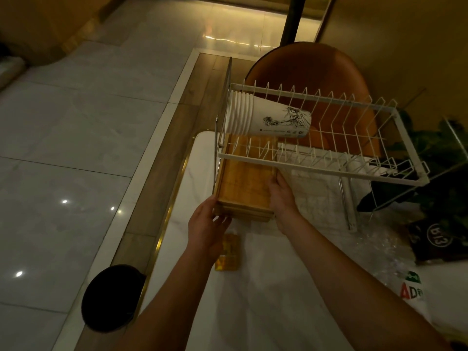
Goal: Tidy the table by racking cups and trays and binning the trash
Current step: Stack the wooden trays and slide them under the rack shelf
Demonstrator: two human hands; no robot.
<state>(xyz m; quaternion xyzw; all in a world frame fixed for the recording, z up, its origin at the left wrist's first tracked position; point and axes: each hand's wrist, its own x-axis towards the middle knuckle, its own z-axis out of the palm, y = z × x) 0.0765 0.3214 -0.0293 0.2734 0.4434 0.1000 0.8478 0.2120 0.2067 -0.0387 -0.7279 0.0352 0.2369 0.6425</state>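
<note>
The step in hand looks like racking the trays: on the white desk (253,287) stands a two-tier white wire rack (324,171), and a stack of wooden trays (245,188) lies flat in its lower tier at the left end, the near end jutting out toward the person. The trays are pale, golden wood with raised rims, several nested flush. Above them a nested stack of white printed paper cups (266,117) lies on its side in the upper tier, so the cups seem done.

The left hand (205,224) grips the stack's near left corner, fingers curled round it; the right hand (281,193) holds the right edge, fingers closed along the side. The next move probably calls for an even push from both hands, keeping the stack square between the rack's posts.

Trash remains: crumpled clear wrap (379,252) and a yellow packet (228,257) on the desk, with a black bin (111,297) on the floor to the left.
</note>
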